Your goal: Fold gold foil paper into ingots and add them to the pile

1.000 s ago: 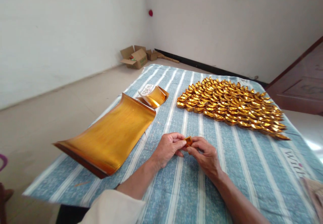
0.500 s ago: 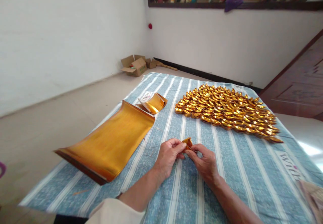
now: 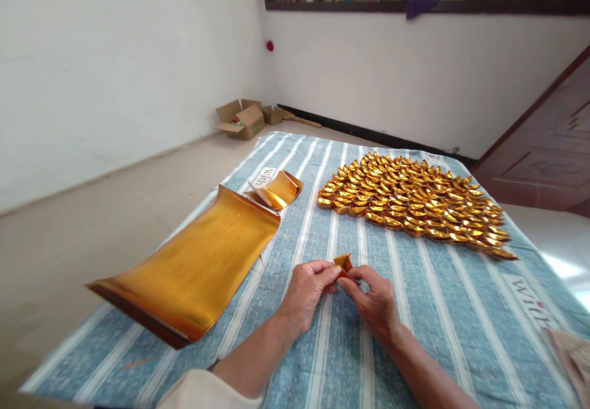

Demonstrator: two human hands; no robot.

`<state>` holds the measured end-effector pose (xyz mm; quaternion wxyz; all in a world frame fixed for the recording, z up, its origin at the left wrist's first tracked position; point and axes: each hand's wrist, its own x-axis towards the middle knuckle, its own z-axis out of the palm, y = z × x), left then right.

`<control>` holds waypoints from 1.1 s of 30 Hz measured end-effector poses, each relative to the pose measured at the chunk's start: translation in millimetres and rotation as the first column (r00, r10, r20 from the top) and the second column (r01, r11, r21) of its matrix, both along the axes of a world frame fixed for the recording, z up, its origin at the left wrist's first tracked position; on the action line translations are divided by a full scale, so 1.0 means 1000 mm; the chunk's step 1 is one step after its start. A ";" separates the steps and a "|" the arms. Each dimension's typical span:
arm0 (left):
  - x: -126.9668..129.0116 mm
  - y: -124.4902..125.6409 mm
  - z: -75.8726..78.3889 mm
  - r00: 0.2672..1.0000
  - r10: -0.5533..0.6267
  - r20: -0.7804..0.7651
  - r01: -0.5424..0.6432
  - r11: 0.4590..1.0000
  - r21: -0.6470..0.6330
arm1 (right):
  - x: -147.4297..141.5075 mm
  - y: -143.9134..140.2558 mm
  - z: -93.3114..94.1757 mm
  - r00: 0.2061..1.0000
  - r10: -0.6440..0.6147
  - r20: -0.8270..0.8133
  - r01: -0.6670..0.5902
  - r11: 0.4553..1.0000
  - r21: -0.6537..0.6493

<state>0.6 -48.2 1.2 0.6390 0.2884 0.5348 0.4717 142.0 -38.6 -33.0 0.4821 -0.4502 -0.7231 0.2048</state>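
Observation:
A small piece of folded gold foil paper (image 3: 343, 262) is pinched between my two hands above the striped cloth. My left hand (image 3: 310, 284) grips its left side with thumb and fingers. On the other side, my right hand (image 3: 372, 292) closes on its right edge, the fingertips of both hands nearly meeting. The lower part of the paper is hidden behind my fingers. Beyond my right hand lies a large group of folded gold paper ingots (image 3: 410, 200) in tight rows. To the left rests a stack of gold foil sheets (image 3: 198, 261), its ends curling up.
A smaller curled piece of gold foil (image 3: 278, 191) lies behind the stack. Blue-and-white striped cloth (image 3: 295, 360) covers the table. Open cardboard boxes (image 3: 246, 120) stand on the floor by the wall. A beige cloth (image 3: 569, 354) sits at the right edge.
Both hands stay together on the folded paper, with only slight finger movement. The view has shifted a little; the ingots and foil stack rest where they were.

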 end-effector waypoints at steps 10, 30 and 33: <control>0.000 -0.001 0.001 0.999 -0.043 0.006 0.042 0.997 0.059 | 0.001 -0.001 0.000 1.000 0.010 0.003 -0.010 0.998 -0.054; -0.001 -0.001 -0.002 0.967 -0.118 0.228 0.113 0.993 0.033 | -0.001 -0.005 -0.001 0.997 -0.037 -0.069 0.028 0.991 -0.134; -0.002 0.000 -0.001 0.956 -0.149 0.252 0.146 0.989 0.033 | -0.001 -0.005 -0.002 0.998 -0.033 -0.053 0.027 0.994 -0.110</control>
